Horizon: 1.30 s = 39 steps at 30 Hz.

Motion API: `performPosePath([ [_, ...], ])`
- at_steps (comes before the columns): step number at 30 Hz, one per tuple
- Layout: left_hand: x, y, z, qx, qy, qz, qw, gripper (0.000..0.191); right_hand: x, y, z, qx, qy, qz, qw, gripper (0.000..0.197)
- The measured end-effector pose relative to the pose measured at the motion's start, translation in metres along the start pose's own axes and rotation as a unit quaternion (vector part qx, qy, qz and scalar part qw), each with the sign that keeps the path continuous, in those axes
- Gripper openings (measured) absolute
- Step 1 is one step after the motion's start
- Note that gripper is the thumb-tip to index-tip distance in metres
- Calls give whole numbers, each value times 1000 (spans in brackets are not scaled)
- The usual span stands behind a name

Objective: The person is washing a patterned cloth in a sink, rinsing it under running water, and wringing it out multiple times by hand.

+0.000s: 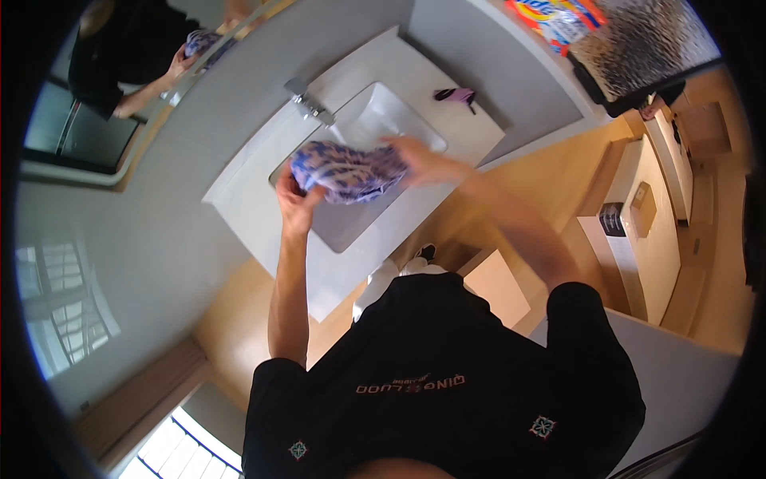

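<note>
A bundled blue, pink and dark patterned cloth (350, 173) is held up over the white washbasin (374, 117). My left hand (297, 200) grips its left end, thumb on the near side. At the right end my right hand (428, 163), blurred by motion, closes around the cloth. The bundle hides the middle of the basin. Just behind it stands a chrome faucet (310, 105), and a streak that looks like water shows below its spout.
A small purple and black item (456, 96) lies on the light countertop (479, 129), right of the basin. A colourful plastic packet (556, 21) rests on a ledge at the upper right. Large cartons (649, 227) stand on the floor to the right. A mirror (149, 54) is at the upper left.
</note>
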State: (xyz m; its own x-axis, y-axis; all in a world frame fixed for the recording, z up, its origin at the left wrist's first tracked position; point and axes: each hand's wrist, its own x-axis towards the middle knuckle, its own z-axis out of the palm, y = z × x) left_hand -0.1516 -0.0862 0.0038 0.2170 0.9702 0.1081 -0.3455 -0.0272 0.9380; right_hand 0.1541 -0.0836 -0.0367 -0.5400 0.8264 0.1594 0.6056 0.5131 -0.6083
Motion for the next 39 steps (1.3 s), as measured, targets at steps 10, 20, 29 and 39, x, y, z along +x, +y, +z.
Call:
performPosePath([
  [10,49,-10,48,81,-125,35,988,65,14,-31,-12,259,162,91,948,62],
  [20,22,-39,77,245,-119,114,955,113,59,-102,-62,201,318,96,921,40],
  [29,33,-24,85,230,14,199,952,86,80,-146,-75,251,298,42,920,52],
  [39,60,-80,-40,109,-255,-124,953,97,65,-134,-45,319,183,51,929,62],
])
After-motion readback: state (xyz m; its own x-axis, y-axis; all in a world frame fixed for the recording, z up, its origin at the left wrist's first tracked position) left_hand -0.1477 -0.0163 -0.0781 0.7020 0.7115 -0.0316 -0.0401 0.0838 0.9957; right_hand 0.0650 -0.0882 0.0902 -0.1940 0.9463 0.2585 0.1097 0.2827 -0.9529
